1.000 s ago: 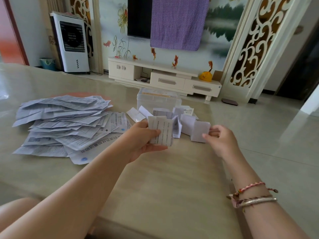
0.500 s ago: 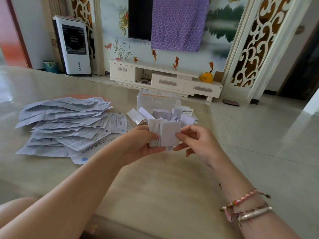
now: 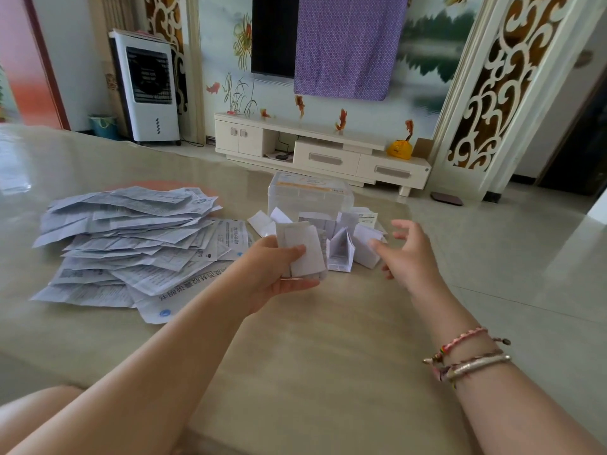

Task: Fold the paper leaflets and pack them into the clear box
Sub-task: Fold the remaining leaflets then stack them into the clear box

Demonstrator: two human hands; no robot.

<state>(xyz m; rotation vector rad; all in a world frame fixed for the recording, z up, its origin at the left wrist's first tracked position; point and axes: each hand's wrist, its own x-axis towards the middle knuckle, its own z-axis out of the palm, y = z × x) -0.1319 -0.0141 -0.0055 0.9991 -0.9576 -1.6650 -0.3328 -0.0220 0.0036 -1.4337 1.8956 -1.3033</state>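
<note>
My left hand [image 3: 276,269] grips a small stack of folded leaflets [image 3: 303,247] just above the table, thumb across the front. To its right, my right hand [image 3: 405,254] hovers with spread fingers and holds nothing, close to several folded leaflets [image 3: 341,251] lying loose on the table. Behind them stands the clear box [image 3: 310,195] with its lid on. A wide heap of unfolded printed leaflets [image 3: 131,238] covers the table's left side.
The beige table [image 3: 295,356] stretches toward me; its right edge runs past my right forearm. Beyond the table are a white TV cabinet [image 3: 322,149], an air cooler [image 3: 147,87] and open tiled floor.
My right hand put a folded leaflet onto the stack in my left hand, then let go and moved right toward the loose folded leaflets. The left hand kept its grip.
</note>
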